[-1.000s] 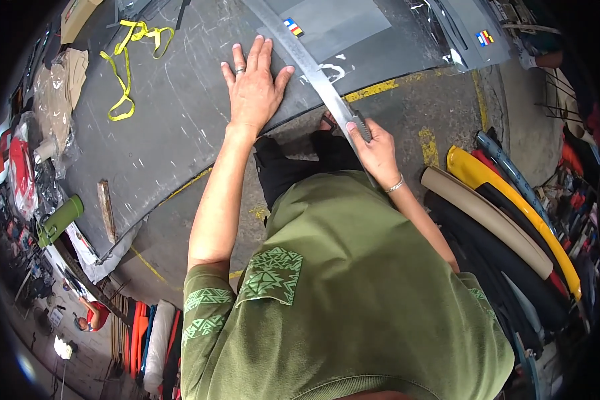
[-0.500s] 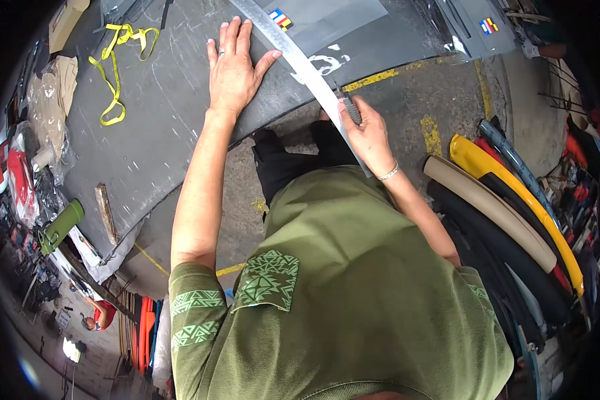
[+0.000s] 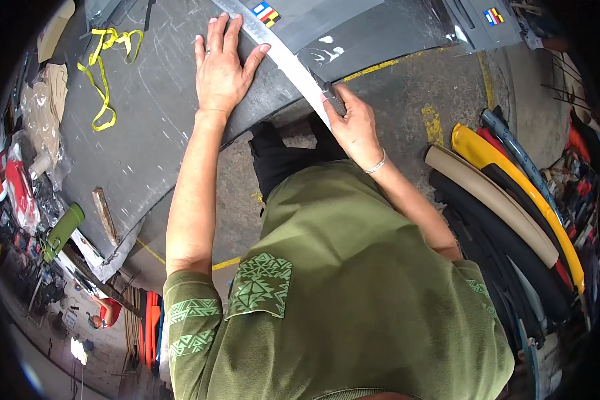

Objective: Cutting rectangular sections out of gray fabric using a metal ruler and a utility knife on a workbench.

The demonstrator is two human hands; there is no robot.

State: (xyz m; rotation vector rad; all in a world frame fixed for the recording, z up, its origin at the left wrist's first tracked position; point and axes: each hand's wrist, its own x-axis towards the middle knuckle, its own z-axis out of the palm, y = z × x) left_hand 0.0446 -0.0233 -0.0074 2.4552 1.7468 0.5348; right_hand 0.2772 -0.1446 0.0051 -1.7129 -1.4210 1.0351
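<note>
Left hand (image 3: 221, 79): palm down on the dark grey, scuffed tabletop (image 3: 147, 127); fingers straight, slightly apart, thumb splayed wide. Index fingertip and thumb tip lie at the near edge of a long, flat, silvery metal ruler (image 3: 290, 67); firm contact hard to tell.

Right hand (image 3: 357, 130): fingers curled, thumb closed against a dark knife with a ridged grip (image 3: 335, 101), its front end pointing up along the ruler's edge. Ruler's lower end passes beside the right thumb.

Small multicoloured rectangular sticker (image 3: 266, 14) beyond the left fingertips, across the ruler. Tangled yellow strap (image 3: 104, 87) left of those fingers.
</note>
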